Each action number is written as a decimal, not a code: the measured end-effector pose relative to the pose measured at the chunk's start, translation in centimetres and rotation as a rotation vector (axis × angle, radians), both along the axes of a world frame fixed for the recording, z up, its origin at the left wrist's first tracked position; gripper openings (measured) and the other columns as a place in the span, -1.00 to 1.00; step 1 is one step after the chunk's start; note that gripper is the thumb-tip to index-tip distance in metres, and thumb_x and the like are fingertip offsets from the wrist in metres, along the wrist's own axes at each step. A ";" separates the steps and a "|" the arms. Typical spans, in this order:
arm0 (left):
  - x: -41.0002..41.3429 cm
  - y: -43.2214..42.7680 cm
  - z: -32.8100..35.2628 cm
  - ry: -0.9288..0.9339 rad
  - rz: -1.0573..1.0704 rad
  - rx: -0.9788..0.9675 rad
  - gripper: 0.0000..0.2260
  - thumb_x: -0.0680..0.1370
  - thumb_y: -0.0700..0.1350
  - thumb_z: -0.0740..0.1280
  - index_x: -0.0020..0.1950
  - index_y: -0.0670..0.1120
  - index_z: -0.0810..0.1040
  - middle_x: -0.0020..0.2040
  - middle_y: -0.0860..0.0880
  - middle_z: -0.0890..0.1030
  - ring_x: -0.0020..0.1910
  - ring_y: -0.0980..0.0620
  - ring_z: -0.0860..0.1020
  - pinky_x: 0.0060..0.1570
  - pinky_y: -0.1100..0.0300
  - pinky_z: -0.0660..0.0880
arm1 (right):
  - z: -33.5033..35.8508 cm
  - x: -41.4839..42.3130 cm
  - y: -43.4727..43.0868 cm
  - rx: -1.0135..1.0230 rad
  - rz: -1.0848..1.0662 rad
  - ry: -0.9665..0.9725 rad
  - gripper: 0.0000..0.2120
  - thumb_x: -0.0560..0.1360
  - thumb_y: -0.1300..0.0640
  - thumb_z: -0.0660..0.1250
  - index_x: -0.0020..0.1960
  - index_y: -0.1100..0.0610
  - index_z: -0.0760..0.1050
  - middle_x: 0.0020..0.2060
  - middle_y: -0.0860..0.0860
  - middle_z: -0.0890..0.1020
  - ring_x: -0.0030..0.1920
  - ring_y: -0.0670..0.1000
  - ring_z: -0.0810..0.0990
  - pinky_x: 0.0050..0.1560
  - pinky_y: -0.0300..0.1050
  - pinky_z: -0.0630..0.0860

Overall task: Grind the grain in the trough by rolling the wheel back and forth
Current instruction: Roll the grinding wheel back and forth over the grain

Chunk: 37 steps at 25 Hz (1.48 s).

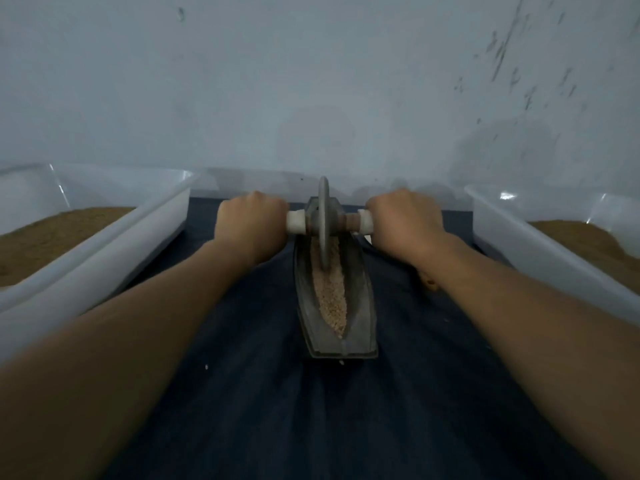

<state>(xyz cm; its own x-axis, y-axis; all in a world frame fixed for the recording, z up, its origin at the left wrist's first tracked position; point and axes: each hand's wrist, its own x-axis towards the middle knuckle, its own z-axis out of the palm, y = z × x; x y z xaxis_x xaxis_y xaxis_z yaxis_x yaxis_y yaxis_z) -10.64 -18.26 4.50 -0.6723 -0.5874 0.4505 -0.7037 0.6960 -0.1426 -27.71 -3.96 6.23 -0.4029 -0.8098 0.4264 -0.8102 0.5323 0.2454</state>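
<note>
A dark blue cloth (263,393) covered the work surface, creased in places and flecked with a few pale crumbs, and behind it rose a pale bluish-grey wall (311,81) with dark scuffs and streaks scattered toward its upper right. One long, boat-shaped metal trough (360,317) lay on the cloth, running away from the camera toward the wall, and a strip of pale tan grain (330,299) filled its groove from the near point up to the wheel. One grey disc wheel (324,220) stood upright on its edge in the far part of the trough, its rim down in the grain, with one axle through its middle carrying two white handle ends (296,221), one on each side. Two bare hands were in view, arms stretched out from the bottom corners: the left hand (251,223) was closed in a fist around the left handle, and the right hand (405,220) was curled tight around the right handle, each just beside the wheel. Two translucent white plastic tubs flanked the cloth, the left tub (114,244) and the right tub (540,251), each holding a bed of brown ground material, and a third clear container edge (242,181) showed along the wall behind the hands. No brand, label or writing could be read anywhere
</note>
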 end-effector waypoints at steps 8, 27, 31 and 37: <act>4.8 2.3 -0.6 -0.019 -0.207 -0.398 -0.77 0.33 -0.03 0.37 -0.29 0.07 0.29 -0.45 0.07 0.19 -0.53 -0.01 0.18 -0.46 0.29 0.01 | -3.0 0.6 6.4 -0.182 0.142 0.212 -0.68 0.18 -0.08 0.41 -0.32 -0.08 0.25 -0.53 -0.18 0.13 -0.56 -0.19 0.07 -0.49 -0.32 -0.05; -0.6 1.1 0.9 -0.056 0.010 -0.102 -0.90 0.57 -0.06 0.28 0.00 0.01 0.59 -0.14 -0.04 0.56 -0.19 -0.09 0.57 -0.28 0.09 0.38 | -0.8 -0.5 0.6 -0.011 0.002 -0.126 -0.84 0.51 -0.10 0.39 -0.02 -0.03 0.55 -0.10 0.03 0.65 -0.10 0.12 0.61 -0.20 -0.07 0.47; 3.6 2.7 0.0 -0.032 -0.165 -0.218 -0.91 0.45 0.04 0.37 -0.18 0.09 0.50 -0.37 0.08 0.37 -0.42 0.00 0.39 -0.43 0.18 0.23 | -2.2 0.5 5.6 -0.085 0.126 0.066 -0.85 0.39 -0.03 0.39 -0.21 -0.10 0.41 -0.43 -0.11 0.45 -0.46 -0.05 0.37 -0.48 -0.20 0.23; 3.3 1.8 -1.6 0.047 -0.138 -0.258 -0.87 0.37 0.05 0.43 -0.26 0.08 0.51 -0.44 0.10 0.19 -0.54 0.07 0.16 -0.47 0.27 0.10 | -2.5 0.1 4.8 -0.076 0.073 0.205 -0.79 0.32 -0.05 0.38 -0.26 -0.12 0.33 -0.48 -0.12 0.41 -0.51 -0.03 0.35 -0.47 -0.26 0.12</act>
